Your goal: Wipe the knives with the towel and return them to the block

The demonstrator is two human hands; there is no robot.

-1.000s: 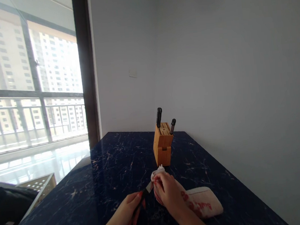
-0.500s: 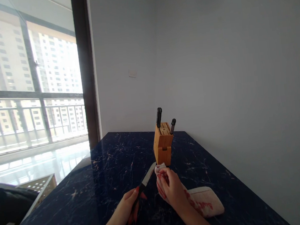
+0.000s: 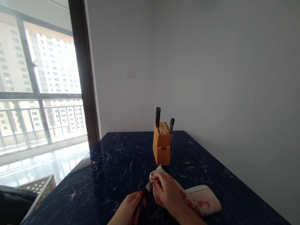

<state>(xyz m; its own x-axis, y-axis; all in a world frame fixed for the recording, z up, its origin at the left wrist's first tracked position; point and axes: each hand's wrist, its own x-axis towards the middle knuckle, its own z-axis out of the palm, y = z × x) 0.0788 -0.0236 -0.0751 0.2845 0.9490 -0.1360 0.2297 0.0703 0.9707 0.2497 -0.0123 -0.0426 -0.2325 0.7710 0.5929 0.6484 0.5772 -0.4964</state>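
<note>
My left hand (image 3: 131,207) is closed round the dark handle of a small knife (image 3: 146,189), its blade pointing up and to the right. My right hand (image 3: 166,192) is closed on a white cloth with red print (image 3: 199,202), and the bunched end of the cloth wraps the blade so most of it is hidden. The rest of the cloth lies on the dark blue marbled table (image 3: 105,174) to the right of my hands. Just behind them stands a wooden knife block (image 3: 162,145) with two black handles sticking out.
A grey wall runs along the table's right side and behind it. On the left is a tall window with a dark frame (image 3: 83,69). A pale slatted crate (image 3: 37,187) and a dark bag (image 3: 4,210) sit low at the left.
Half a second ago the blade was bare, clear of the cloth. Now my right hand has come back down over it with the cloth, as it was one second ago.
</note>
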